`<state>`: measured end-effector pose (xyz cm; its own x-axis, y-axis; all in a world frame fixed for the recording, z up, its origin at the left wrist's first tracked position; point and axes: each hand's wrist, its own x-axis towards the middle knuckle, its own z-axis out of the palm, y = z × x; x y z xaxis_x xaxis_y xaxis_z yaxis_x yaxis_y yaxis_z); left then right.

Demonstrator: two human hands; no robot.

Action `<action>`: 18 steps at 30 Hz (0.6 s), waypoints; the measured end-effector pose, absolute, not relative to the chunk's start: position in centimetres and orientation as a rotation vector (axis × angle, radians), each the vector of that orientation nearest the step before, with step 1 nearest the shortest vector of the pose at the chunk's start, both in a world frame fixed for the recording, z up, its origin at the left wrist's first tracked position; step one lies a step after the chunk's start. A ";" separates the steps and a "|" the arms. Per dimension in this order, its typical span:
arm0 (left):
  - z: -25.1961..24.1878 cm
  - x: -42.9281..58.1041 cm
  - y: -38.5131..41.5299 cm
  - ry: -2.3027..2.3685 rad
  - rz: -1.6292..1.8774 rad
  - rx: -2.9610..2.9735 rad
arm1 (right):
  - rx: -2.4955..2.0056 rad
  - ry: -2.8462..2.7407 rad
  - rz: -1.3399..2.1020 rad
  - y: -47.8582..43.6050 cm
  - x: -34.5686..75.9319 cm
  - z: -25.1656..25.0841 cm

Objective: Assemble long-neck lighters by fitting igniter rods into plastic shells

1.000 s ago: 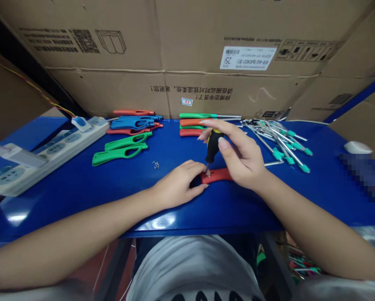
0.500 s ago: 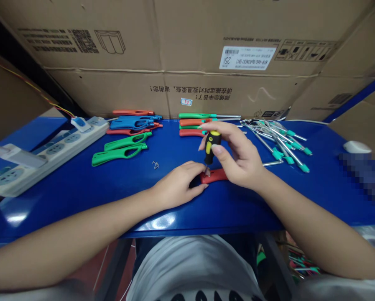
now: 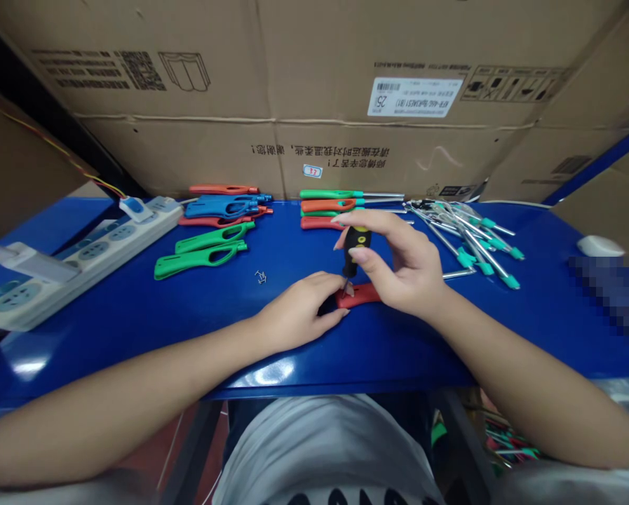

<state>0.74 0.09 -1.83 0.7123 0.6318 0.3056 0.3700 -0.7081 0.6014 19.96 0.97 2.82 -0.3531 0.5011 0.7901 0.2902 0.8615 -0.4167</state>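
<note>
A long red plastic handle (image 3: pixel 362 294) is lying in the middle of the shiny blue table (image 3: pixel 282 245). The left hand (image 3: pixel 299 310) is pinching the handle's left end. The right hand (image 3: pixel 411 270) is gripping a black-and-yellow screwdriver (image 3: pixel 350 261), its thin tip touching the handle.

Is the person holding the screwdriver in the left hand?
No, the right hand holds the screwdriver, while the left hand holds the red handle.
</note>
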 end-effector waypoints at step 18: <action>-1.8 0.8 0.1 0.750 0.670 2.411 | -0.578 -1.981 -0.047 1.4 20.7 2.9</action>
<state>0.77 0.09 -1.76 0.7239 0.6232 0.2959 0.3643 -0.7096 0.6032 20.68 1.37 2.88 -0.3577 0.3759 0.8548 0.4163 0.8836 -0.2143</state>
